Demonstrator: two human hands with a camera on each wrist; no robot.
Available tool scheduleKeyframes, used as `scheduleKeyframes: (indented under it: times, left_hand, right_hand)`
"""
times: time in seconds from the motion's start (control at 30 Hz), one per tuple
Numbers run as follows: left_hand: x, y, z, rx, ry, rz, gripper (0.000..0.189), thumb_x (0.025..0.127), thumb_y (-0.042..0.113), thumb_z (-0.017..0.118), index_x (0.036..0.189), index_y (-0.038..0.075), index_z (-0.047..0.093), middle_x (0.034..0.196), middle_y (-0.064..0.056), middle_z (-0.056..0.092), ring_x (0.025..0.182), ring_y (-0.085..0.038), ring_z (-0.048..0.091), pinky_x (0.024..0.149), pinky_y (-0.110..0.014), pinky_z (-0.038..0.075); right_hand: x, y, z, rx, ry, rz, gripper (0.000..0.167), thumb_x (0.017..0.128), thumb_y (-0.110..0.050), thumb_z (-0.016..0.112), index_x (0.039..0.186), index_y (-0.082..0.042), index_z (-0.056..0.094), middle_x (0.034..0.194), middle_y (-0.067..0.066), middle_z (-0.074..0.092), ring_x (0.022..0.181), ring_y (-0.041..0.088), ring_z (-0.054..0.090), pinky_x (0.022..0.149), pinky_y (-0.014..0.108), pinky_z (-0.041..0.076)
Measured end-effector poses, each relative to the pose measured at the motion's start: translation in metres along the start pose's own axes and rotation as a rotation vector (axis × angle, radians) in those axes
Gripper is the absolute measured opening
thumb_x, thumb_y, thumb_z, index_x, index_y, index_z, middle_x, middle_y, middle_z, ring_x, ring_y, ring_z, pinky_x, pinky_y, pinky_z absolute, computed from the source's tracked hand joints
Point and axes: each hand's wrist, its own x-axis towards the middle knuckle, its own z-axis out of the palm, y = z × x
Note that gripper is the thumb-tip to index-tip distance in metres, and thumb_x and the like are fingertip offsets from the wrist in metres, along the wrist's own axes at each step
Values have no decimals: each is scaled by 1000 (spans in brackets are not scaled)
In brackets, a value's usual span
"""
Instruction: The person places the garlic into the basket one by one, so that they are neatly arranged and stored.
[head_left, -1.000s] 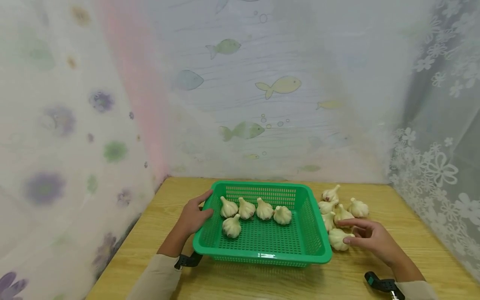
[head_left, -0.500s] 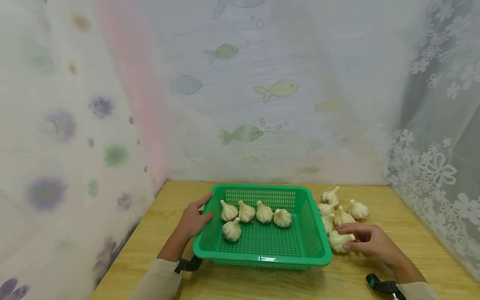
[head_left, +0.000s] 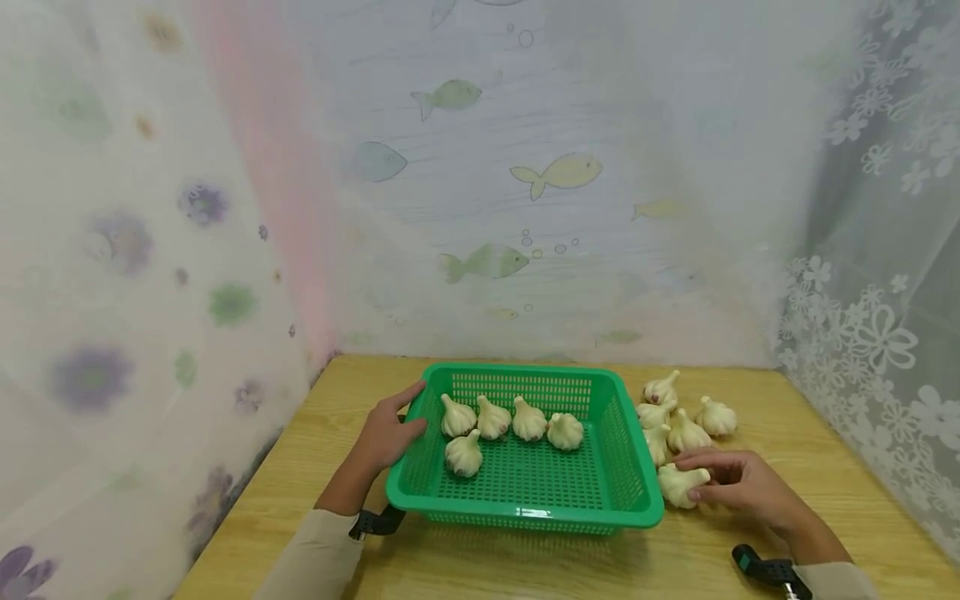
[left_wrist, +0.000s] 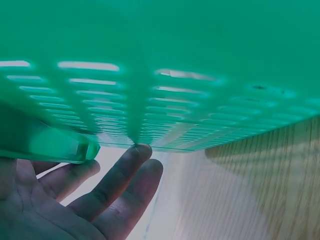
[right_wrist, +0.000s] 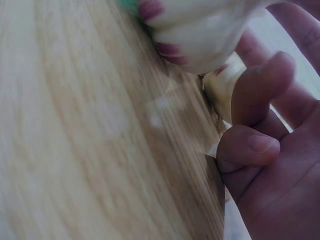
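A green plastic basket (head_left: 525, 510) stands on the table with several garlic bulbs (head_left: 529, 419) inside, most in a row towards the back. My left hand (head_left: 384, 435) grips its left rim, thumb on top; in the left wrist view several fingers (left_wrist: 117, 192) lie under the rim by the slotted wall. To the right of the basket, my right hand (head_left: 750, 487) pinches a garlic bulb (head_left: 678, 485) by its stem side, between thumb and fingers. That bulb (right_wrist: 200, 37) shows purple marks in the right wrist view, where two fingers (right_wrist: 250, 150) curl towards the palm.
Several more garlic bulbs (head_left: 688, 432) lie in a loose group on the wooden table (head_left: 795, 450), right of the basket and beyond my right hand. Printed curtains (head_left: 480, 208) hang behind the table and along both sides.
My right hand's fingers have come down slightly around the nearest garlic bulb, whose stem has shifted a little to the right. The left hand and basket stay in place.
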Motion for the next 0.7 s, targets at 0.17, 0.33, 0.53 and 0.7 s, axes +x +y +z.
scheduleKeyframes:
  times: [0.17,0.33,0.53,0.7]
  left_hand:
    - [0,-1,0,1,-3,0,66,99,12,56,162,21,39,166,-17,36,109,-35,72,61,-38,54]
    - [-1,-1,-1,12,3,-2,66,99,12,56,162,21,39,166,-17,35,112,-37,71,61,-37,54]
    - [0,-2,0,4,-2,-8,67,98,12,56,162,22,39,166,-17,35,108,-34,72,61,-37,54]
    - [2,-2,-1,6,-2,-1,67,97,12,56,162,22,39,166,-16,36,106,-33,72,60,-37,53]
  right_hand:
    - [-1,2,-1,-21,13,39,35,96,4,65,132,6,67,135,-4,68,59,31,46,52,42,49]
    - [-1,-3,0,-47,1,67,38,97,0,66,134,9,63,113,-4,73,62,17,57,53,40,51]
    - [-1,-6,2,-90,16,120,43,95,-3,70,134,12,60,77,-5,64,58,12,52,52,37,50]
    - [-2,-6,2,-103,45,138,39,96,-4,69,133,9,63,79,0,68,58,22,56,53,38,52]
